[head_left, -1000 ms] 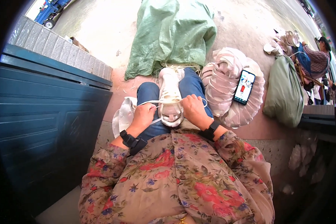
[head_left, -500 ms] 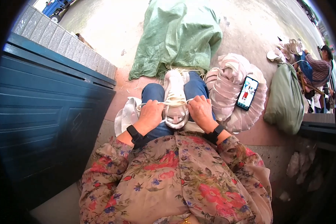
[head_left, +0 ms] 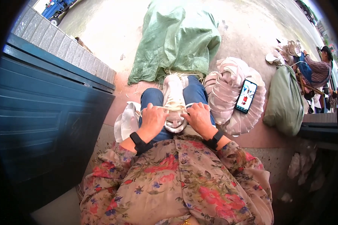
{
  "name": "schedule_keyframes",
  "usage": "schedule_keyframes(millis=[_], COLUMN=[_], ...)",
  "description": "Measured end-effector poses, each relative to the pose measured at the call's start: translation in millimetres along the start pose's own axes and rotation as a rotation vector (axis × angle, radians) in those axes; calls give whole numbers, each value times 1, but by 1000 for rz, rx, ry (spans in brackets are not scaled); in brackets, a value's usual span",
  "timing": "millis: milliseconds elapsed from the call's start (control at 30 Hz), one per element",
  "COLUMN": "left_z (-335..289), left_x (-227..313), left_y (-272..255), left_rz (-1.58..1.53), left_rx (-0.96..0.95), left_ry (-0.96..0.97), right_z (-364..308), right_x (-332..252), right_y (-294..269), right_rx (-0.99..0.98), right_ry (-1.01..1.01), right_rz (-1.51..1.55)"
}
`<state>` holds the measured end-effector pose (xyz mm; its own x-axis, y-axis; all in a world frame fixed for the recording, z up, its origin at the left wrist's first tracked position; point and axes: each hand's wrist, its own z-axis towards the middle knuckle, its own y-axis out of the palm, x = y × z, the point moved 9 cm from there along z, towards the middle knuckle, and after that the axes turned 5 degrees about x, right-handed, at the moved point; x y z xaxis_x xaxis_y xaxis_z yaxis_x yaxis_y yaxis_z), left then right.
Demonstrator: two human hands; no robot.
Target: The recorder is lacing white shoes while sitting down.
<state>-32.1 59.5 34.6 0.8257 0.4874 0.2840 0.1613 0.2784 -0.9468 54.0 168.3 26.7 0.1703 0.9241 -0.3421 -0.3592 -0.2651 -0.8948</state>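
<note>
A pale pink-and-white sneaker upper point(head_left: 173, 92) lies lengthwise between my knees, with a cream shoelace point(head_left: 172, 107) running across its opening. My left hand point(head_left: 153, 120) is closed in a pinch on the lace at the left side. On the other side my right hand point(head_left: 199, 119) pinches the lace too, its fingertips close to the upper's near end. Part of the lace loops over the fingers. Both wrists wear dark bands. Beside my left leg is a white shoe piece point(head_left: 126, 122), partly covered by the leg.
A pile of pinkish shoe uppers point(head_left: 226, 88) is at my right, with a lit phone point(head_left: 246, 96) on it. A green sack point(head_left: 176, 45) lies ahead. Further right are a full olive sack point(head_left: 286, 103) and a seated person point(head_left: 320, 67). A blue door point(head_left: 33, 112) stands left.
My hands have come closer together over the upper. The right hand has moved inward, its fingers now near the upper's edge; the lace is less stretched outward. The view has shifted slightly.
</note>
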Motion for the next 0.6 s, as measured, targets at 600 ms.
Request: schedule_keyframes(millis=[600], left_z=[8], left_x=[43], left_y=[-8], left_rz=[240], left_rx=[163], left_ry=[442], right_z=[23], right_x=[-30], right_y=[15], right_rx=[-275], right_ry=[-267], right_rz=[-260])
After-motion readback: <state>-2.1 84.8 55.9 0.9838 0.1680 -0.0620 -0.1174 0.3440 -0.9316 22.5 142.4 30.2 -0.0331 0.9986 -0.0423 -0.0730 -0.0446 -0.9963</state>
